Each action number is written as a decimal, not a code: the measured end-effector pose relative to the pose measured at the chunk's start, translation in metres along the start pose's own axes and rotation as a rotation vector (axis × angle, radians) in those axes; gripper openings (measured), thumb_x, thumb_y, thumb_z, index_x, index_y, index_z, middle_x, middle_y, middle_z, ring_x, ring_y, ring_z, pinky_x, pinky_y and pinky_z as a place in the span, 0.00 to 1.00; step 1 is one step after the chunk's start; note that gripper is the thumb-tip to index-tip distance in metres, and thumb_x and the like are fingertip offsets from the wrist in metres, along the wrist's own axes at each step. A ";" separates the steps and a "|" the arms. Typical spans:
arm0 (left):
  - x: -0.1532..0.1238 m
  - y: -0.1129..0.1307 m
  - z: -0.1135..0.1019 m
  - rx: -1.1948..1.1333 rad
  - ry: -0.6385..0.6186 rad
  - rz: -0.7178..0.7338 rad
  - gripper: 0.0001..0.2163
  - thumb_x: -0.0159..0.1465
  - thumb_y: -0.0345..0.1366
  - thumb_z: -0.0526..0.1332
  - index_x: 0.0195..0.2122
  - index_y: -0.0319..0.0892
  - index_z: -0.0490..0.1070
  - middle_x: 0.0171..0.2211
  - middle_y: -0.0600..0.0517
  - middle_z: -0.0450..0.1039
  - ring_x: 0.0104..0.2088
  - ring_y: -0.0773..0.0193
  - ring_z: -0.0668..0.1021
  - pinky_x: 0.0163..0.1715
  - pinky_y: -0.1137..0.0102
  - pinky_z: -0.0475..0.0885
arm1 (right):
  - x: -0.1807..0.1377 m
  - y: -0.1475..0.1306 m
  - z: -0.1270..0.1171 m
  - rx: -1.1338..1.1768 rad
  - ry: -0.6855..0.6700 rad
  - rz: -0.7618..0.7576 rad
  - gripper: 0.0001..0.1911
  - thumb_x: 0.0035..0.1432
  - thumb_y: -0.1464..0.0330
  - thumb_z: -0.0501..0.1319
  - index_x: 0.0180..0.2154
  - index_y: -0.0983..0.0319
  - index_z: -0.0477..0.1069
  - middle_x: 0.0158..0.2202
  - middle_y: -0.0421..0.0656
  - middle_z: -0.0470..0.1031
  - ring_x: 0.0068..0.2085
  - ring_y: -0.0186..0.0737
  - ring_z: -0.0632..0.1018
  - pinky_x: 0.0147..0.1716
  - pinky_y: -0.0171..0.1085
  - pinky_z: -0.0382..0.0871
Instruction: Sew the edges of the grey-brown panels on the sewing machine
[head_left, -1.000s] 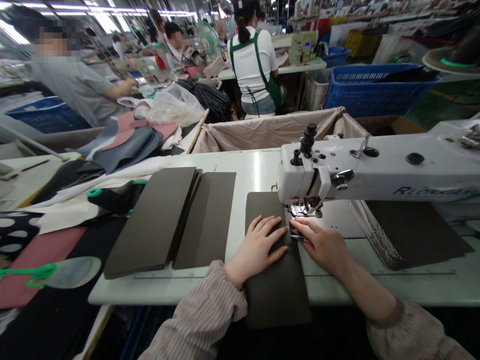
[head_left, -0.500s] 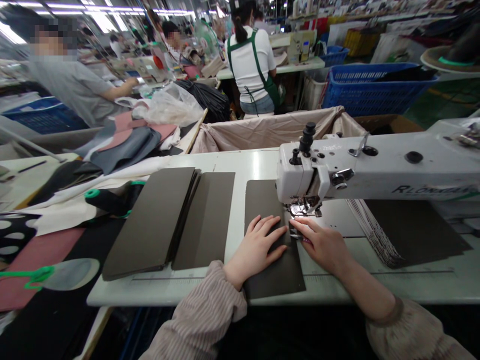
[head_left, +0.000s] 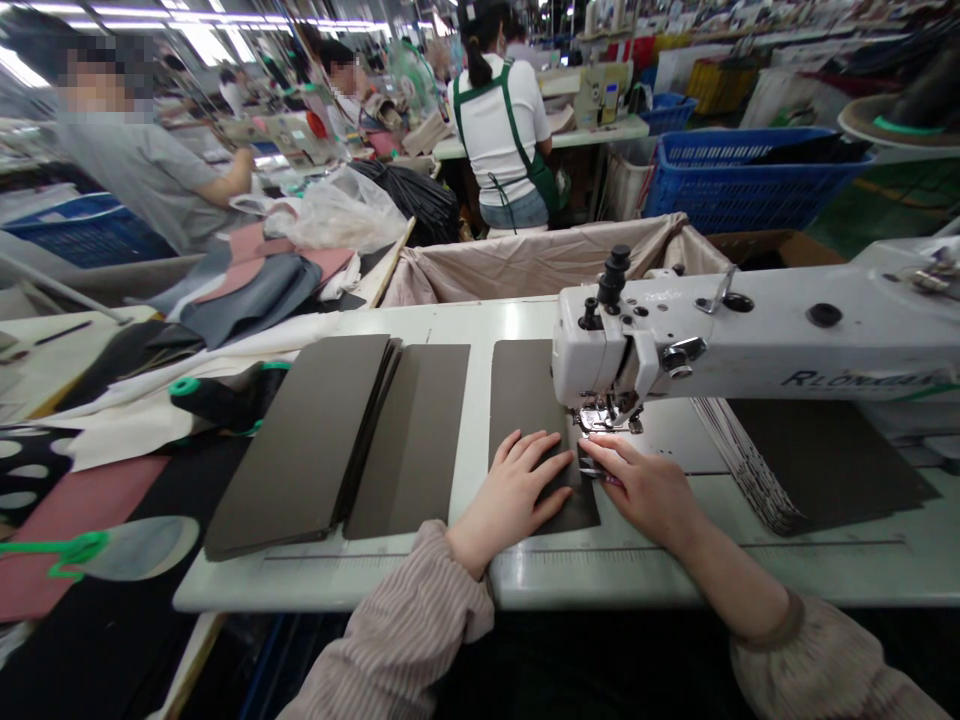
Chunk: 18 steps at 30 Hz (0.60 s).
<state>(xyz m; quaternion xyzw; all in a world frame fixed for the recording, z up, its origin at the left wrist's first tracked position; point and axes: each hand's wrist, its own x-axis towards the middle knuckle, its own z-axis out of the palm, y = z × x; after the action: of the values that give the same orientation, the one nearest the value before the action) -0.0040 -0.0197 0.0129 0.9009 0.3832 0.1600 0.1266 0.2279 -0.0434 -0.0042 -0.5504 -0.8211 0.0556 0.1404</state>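
Note:
A dark brown rectangular panel (head_left: 525,400) lies on the white sewing table (head_left: 675,570), running under the head of the white sewing machine (head_left: 720,345). My left hand (head_left: 514,500) lies flat on the panel with its fingers spread. My right hand (head_left: 649,490) rests at the panel's right edge just in front of the presser foot (head_left: 604,420), fingers stretched toward the needle. Neither hand grips anything.
Left of the panel lie two stacks of similar brown panels (head_left: 345,435); another fanned stack (head_left: 817,460) sits right of the needle. A beige cloth bin (head_left: 540,262) stands behind the table. Fabric pieces (head_left: 247,280), blue crates (head_left: 742,175) and other workers (head_left: 502,120) fill the background.
The brown panel has travelled away from me under the presser foot; its near end, earlier hanging over the table's front edge, now lies on the table. Both hands stay in place.

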 end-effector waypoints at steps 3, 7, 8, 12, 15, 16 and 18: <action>0.000 -0.001 0.001 0.004 0.004 -0.002 0.20 0.68 0.41 0.59 0.61 0.50 0.64 0.64 0.48 0.61 0.64 0.54 0.63 0.66 0.51 0.52 | 0.000 0.000 0.000 0.000 -0.002 -0.001 0.27 0.63 0.71 0.53 0.63 0.54 0.61 0.62 0.43 0.66 0.50 0.44 0.77 0.44 0.42 0.74; 0.001 -0.001 0.003 0.011 0.013 -0.010 0.19 0.68 0.41 0.59 0.60 0.50 0.65 0.63 0.48 0.61 0.63 0.54 0.64 0.66 0.51 0.51 | 0.000 0.001 0.001 -0.006 -0.003 0.000 0.27 0.63 0.71 0.53 0.63 0.54 0.61 0.62 0.42 0.66 0.51 0.43 0.76 0.44 0.41 0.74; 0.001 -0.001 0.004 0.012 0.013 -0.011 0.19 0.68 0.41 0.59 0.60 0.50 0.65 0.63 0.48 0.61 0.63 0.54 0.64 0.66 0.51 0.51 | 0.000 0.001 0.001 -0.008 -0.004 0.000 0.27 0.63 0.71 0.53 0.63 0.54 0.61 0.62 0.42 0.66 0.51 0.43 0.76 0.44 0.41 0.74; 0.001 -0.002 0.004 0.015 0.006 -0.011 0.19 0.69 0.41 0.58 0.61 0.49 0.64 0.63 0.48 0.61 0.64 0.55 0.63 0.67 0.52 0.51 | 0.000 0.001 0.001 -0.009 -0.007 0.002 0.27 0.64 0.71 0.53 0.63 0.54 0.60 0.63 0.42 0.66 0.51 0.43 0.76 0.44 0.41 0.74; 0.001 -0.002 0.004 0.016 0.001 -0.011 0.20 0.69 0.41 0.58 0.61 0.49 0.63 0.63 0.48 0.61 0.64 0.55 0.63 0.67 0.52 0.51 | -0.001 0.001 0.001 -0.007 0.005 0.001 0.27 0.63 0.71 0.54 0.63 0.54 0.61 0.62 0.42 0.66 0.51 0.43 0.76 0.43 0.40 0.74; 0.001 -0.002 0.004 0.016 0.001 -0.010 0.20 0.69 0.41 0.58 0.61 0.49 0.63 0.63 0.48 0.61 0.64 0.55 0.63 0.67 0.52 0.51 | -0.001 0.001 0.001 -0.005 0.009 -0.001 0.27 0.63 0.71 0.54 0.63 0.54 0.61 0.62 0.42 0.66 0.51 0.43 0.76 0.43 0.40 0.74; 0.001 -0.002 0.004 0.016 0.004 -0.012 0.20 0.69 0.41 0.58 0.61 0.49 0.63 0.63 0.48 0.61 0.64 0.55 0.63 0.67 0.52 0.51 | -0.001 0.001 0.001 -0.005 0.009 -0.005 0.27 0.63 0.71 0.54 0.63 0.54 0.61 0.62 0.42 0.66 0.52 0.43 0.76 0.43 0.40 0.74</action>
<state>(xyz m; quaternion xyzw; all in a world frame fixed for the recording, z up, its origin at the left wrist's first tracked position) -0.0035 -0.0179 0.0089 0.8992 0.3900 0.1581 0.1195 0.2285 -0.0435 -0.0057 -0.5488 -0.8220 0.0508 0.1431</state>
